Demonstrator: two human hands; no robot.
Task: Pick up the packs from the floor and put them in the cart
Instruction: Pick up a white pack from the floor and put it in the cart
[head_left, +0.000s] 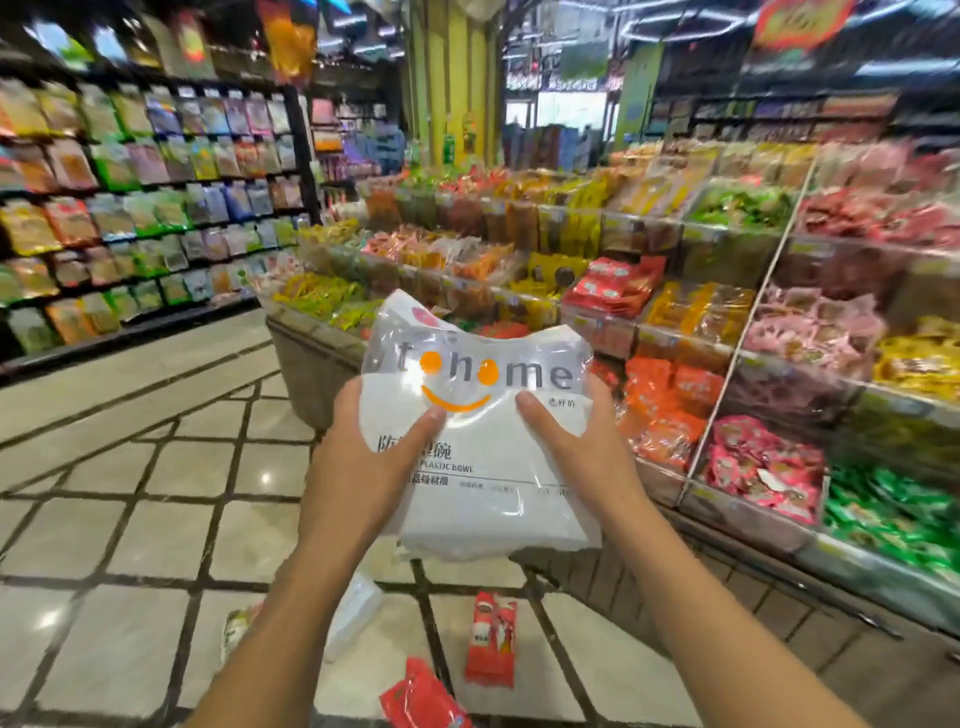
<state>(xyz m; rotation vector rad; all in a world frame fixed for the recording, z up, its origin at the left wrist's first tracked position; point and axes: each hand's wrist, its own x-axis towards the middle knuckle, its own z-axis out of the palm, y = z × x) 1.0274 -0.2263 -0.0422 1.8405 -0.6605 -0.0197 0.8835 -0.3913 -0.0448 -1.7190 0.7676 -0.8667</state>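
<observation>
I hold a white pack of plastic bowls (485, 483) with an orange smile print up in front of me, at chest height. My left hand (371, 457) grips its left side and my right hand (576, 447) grips its right side. On the floor below lie a red pack (491, 642), another red pack (423, 699) near the bottom edge, a white pack (353, 616) and a pale pack (236, 631) partly hidden behind my left arm. No cart is in view.
A stepped display of snack bins (727, 322) fills the right side, its base running close to my right arm. Tall shelves of bagged goods (145, 208) line the left. A tiled aisle (130, 467) runs between them. A yellow pillar (452, 88) stands at the back.
</observation>
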